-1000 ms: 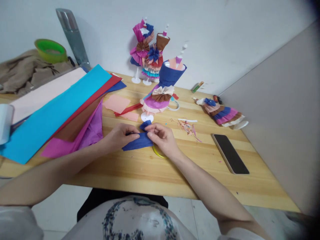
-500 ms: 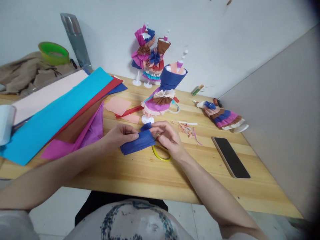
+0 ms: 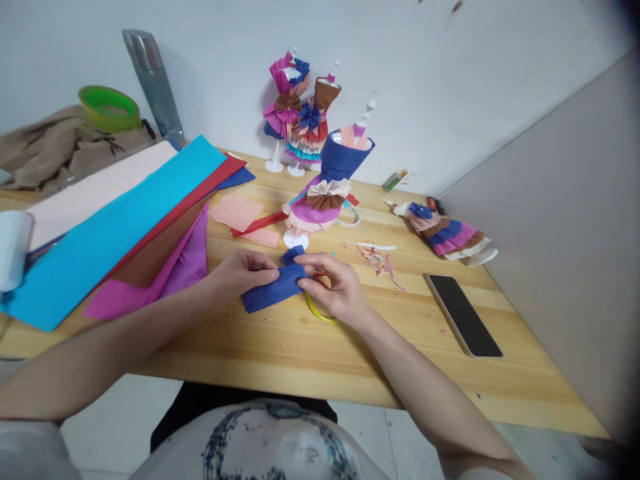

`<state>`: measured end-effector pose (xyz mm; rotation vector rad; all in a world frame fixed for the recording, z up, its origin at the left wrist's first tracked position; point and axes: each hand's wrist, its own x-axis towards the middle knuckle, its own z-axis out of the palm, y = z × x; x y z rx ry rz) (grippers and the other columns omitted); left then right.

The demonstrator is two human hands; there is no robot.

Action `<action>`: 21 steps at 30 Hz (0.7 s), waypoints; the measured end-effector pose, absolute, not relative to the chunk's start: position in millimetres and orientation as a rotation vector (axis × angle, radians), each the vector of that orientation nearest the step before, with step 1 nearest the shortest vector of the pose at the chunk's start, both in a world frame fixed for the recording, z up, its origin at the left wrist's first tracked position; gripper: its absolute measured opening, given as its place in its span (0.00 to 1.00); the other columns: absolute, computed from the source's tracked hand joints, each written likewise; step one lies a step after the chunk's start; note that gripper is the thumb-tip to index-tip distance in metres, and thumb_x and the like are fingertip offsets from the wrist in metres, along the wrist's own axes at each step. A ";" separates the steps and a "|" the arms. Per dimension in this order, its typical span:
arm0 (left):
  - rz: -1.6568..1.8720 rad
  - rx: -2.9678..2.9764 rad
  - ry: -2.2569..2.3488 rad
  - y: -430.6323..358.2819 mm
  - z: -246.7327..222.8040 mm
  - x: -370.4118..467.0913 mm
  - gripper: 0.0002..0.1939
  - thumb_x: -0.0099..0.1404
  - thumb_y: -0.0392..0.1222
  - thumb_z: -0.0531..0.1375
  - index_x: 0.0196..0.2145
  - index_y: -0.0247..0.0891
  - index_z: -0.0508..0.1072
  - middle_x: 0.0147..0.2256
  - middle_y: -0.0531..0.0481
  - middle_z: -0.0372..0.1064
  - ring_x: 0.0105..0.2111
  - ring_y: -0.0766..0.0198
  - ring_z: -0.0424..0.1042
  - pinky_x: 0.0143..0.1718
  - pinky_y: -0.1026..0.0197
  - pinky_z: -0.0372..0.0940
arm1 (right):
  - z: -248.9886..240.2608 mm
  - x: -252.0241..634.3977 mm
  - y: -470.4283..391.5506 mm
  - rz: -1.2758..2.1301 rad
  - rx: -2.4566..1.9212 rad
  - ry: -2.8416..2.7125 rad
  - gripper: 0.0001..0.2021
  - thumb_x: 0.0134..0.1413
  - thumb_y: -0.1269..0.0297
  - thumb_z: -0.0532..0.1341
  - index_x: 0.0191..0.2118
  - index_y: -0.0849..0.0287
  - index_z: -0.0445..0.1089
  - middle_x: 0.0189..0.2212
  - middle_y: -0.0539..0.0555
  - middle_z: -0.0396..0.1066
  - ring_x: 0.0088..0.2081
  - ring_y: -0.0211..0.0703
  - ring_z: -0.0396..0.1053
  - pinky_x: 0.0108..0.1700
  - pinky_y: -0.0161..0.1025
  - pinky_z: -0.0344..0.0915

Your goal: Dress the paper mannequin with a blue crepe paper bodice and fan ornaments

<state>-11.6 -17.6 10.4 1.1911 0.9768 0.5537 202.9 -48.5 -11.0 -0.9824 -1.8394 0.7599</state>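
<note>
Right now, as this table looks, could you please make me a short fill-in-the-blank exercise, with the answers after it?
1. The left hand pinches a folded paper strip whose colour is ____, and the right hand touches its right end.
2. Beyond the hands, upright mini dress forms stand on white bases, ____ in all.
3. The smartphone lies with its screen facing ____.

Missing words: blue; three; up.

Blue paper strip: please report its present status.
Left hand pinching blue paper strip. Right hand touching strip's right end. Yellow loop close by, partly covered.
</note>
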 end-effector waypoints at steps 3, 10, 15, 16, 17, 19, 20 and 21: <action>0.551 1.186 0.990 -17.8 11.5 -11.7 0.12 0.50 0.47 0.67 0.24 0.34 0.73 0.19 0.55 0.66 0.20 0.71 0.62 0.21 0.68 0.52 | -11.2 202.9 -49.5 0.824 -0.978 -1.788 0.10 0.59 0.60 0.63 0.45 0.54 0.75 0.29 0.51 0.73 0.29 0.38 0.71 0.32 0.36 0.68; 0.539 1.160 0.983 -19.0 14.4 -10.5 0.10 0.52 0.44 0.66 0.23 0.34 0.74 0.19 0.55 0.67 0.20 0.71 0.62 0.20 0.68 0.51 | -6.1 203.0 -46.7 0.759 -0.863 -1.902 0.08 0.60 0.65 0.62 0.44 0.53 0.77 0.34 0.53 0.77 0.33 0.40 0.73 0.35 0.39 0.69; 0.536 1.157 0.967 -18.4 14.8 -9.8 0.10 0.50 0.44 0.67 0.23 0.34 0.74 0.19 0.55 0.67 0.20 0.71 0.62 0.22 0.68 0.51 | -5.4 202.3 -45.5 0.778 -0.865 -1.868 0.06 0.59 0.67 0.63 0.39 0.54 0.78 0.30 0.52 0.76 0.30 0.40 0.73 0.34 0.38 0.68; 0.538 1.161 0.968 -18.4 15.0 -9.7 0.10 0.50 0.44 0.67 0.23 0.34 0.74 0.19 0.55 0.67 0.20 0.71 0.62 0.22 0.68 0.52 | -6.1 202.0 -45.5 0.784 -0.885 -1.845 0.05 0.58 0.67 0.64 0.39 0.55 0.78 0.30 0.52 0.76 0.31 0.40 0.73 0.34 0.38 0.69; 0.540 1.168 0.972 -18.5 15.2 -9.5 0.10 0.50 0.44 0.67 0.23 0.34 0.74 0.19 0.55 0.67 0.20 0.71 0.62 0.22 0.68 0.51 | -6.8 201.8 -45.5 0.790 -0.908 -1.822 0.05 0.57 0.66 0.64 0.38 0.55 0.78 0.30 0.52 0.77 0.31 0.40 0.73 0.34 0.38 0.69; 0.537 1.193 0.980 -18.9 15.3 -9.2 0.10 0.49 0.45 0.67 0.23 0.34 0.74 0.19 0.56 0.66 0.20 0.72 0.61 0.21 0.69 0.51 | -7.9 201.4 -45.2 0.802 -0.945 -1.787 0.04 0.56 0.65 0.65 0.36 0.55 0.78 0.30 0.52 0.77 0.31 0.40 0.73 0.34 0.38 0.69; 0.532 1.211 0.980 -19.3 15.0 -8.9 0.11 0.50 0.45 0.66 0.23 0.34 0.74 0.19 0.56 0.66 0.20 0.71 0.61 0.21 0.69 0.51 | -8.1 201.1 -45.1 0.806 -0.957 -1.776 0.03 0.56 0.65 0.65 0.35 0.56 0.77 0.30 0.52 0.77 0.30 0.40 0.73 0.34 0.37 0.69; 0.529 1.233 0.979 -19.8 14.4 -8.7 0.11 0.50 0.46 0.66 0.23 0.34 0.74 0.19 0.56 0.65 0.20 0.71 0.60 0.21 0.69 0.51 | -7.9 200.9 -44.9 0.807 -0.964 -1.768 0.03 0.56 0.64 0.65 0.34 0.56 0.77 0.29 0.52 0.77 0.30 0.40 0.73 0.34 0.37 0.69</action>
